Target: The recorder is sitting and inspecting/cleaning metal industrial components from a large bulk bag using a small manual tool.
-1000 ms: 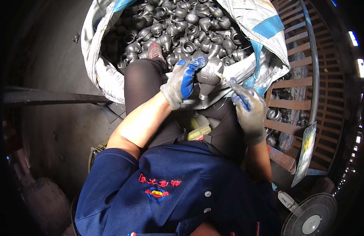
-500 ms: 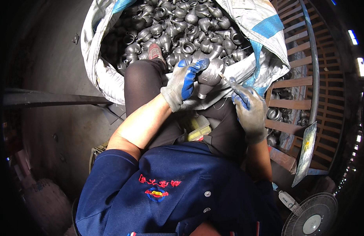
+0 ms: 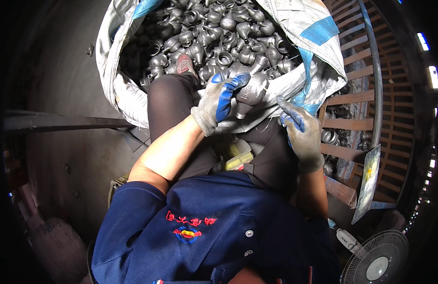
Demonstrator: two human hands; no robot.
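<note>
- The left hand (image 3: 218, 100), in a grey glove with a blue palm, holds the part (image 3: 252, 92); its thumb lies along the far left side of it.
- The part is dark grey, with a round body and raised marks on its face. It is tilted, its narrow neck toward the near side. It is in the air between the two hands, in front of the sack's near edge.
- The right hand (image 3: 302, 132), gloved alike, is to the right of the part and apart from it. The index finger points far and left, toward the part; the other fingers are bent in. Whether they hold something thin, I cannot tell.
- The sack (image 3: 130, 100) is white, wide open, on the far side of the person. A blue strap (image 3: 319, 32) crosses its right side.
- Many parts like the held one fill the sack in a loose pile (image 3: 209, 31), openings facing all ways.
- A red shoe (image 3: 183, 64) is at the near left of the pile, at the end of the left leg (image 3: 168, 97).
- A yellow box (image 3: 240, 160) is between the thighs, partly hidden.
- To the right are brown slats (image 3: 354, 98), more dark pieces showing through the gaps, and a curved grey bar (image 3: 376, 71) running along them.
- A fan (image 3: 377, 267) is at the near right.
- A small dark piece (image 3: 89, 49) lies on the floor (image 3: 70, 90), left of the sack.
</note>
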